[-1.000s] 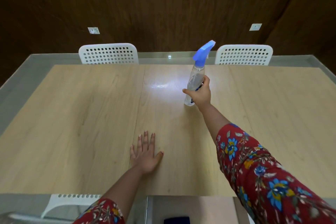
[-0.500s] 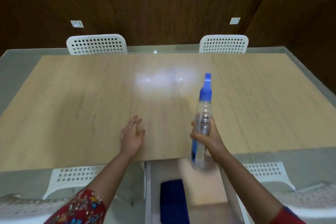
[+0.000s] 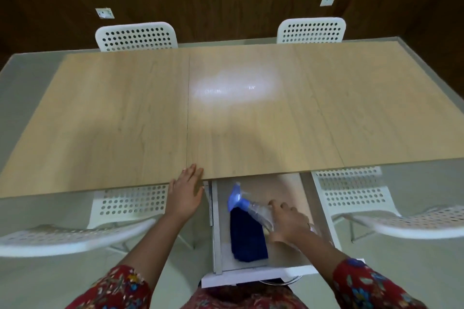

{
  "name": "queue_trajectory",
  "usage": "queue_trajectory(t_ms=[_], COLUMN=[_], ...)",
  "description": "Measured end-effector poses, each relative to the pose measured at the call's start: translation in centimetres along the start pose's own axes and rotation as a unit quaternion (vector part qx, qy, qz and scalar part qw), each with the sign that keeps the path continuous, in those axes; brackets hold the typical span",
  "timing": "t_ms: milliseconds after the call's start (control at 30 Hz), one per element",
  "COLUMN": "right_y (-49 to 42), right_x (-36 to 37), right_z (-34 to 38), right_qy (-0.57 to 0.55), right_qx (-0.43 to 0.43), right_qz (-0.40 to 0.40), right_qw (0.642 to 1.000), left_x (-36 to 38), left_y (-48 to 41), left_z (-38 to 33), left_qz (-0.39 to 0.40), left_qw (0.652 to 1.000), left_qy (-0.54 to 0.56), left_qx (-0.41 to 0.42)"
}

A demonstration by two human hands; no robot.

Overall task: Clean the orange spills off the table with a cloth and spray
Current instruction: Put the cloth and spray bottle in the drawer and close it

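Our right hand [image 3: 288,226] grips the clear, blue-nozzled plastic spray bottle [image 3: 253,209]. We should lay it gently beside the dark-blue cloth [image 3: 248,238] in the white drawer [image 3: 251,276], left hand [image 3: 185,195] resting flat.

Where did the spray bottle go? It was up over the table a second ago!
The right hand carried the spray bottle off the table, back toward the person and down into the open drawer. It still grips it, tipped over, by the blue cloth. The left hand slid back to the table's near edge. The cloth stayed in the drawer.
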State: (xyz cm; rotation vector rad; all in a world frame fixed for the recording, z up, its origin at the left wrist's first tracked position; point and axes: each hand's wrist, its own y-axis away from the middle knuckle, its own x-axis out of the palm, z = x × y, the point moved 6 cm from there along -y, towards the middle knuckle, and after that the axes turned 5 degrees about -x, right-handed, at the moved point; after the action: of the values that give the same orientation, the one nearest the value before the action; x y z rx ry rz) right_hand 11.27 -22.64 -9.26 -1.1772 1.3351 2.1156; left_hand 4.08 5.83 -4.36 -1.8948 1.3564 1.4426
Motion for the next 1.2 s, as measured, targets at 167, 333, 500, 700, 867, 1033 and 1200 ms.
queue_trajectory(t_ms=[167,333,500,700,867,1033,1200], right_y=[-0.5,-0.7,-1.1,-0.7,3.8,13.0,13.8], right_x=[0.4,0.6,1.3,1.1,-0.9,0.3,5.6], right_z=[-2.5,-3.6,-3.8,-3.3,-1.7,1.4,1.2], right_qy=[-0.143,-0.218,-0.22,-0.173,-0.324,-0.358,-0.06], right_qx=[0.157,0.25,0.287,0.265,0.09,-0.079,-0.093], right_qz=[-0.04,-0.035,-0.017,-0.009,-0.152,-0.027,0.092], right_qw=[0.976,0.943,0.932,0.948,0.93,0.93,0.99], left_x=[0.6,0.9,1.0,1.1,1.0,1.0,1.1], left_y=[0.6,0.5,0.4,0.5,0.5,0.6,0.7], left_z=[-0.2,0.0,0.2,0.3,0.2,0.2,0.3], left_qz=[0.007,0.014,0.022,0.03,0.024,0.032,0.034], left_qw=[1.0,0.999,0.999,0.999,0.999,0.999,0.998], left_qy=[-0.019,-0.028,-0.036,-0.04,-0.038,-0.036,-0.044], left_qx=[-0.016,-0.017,-0.017,-0.018,-0.011,-0.004,0.005])
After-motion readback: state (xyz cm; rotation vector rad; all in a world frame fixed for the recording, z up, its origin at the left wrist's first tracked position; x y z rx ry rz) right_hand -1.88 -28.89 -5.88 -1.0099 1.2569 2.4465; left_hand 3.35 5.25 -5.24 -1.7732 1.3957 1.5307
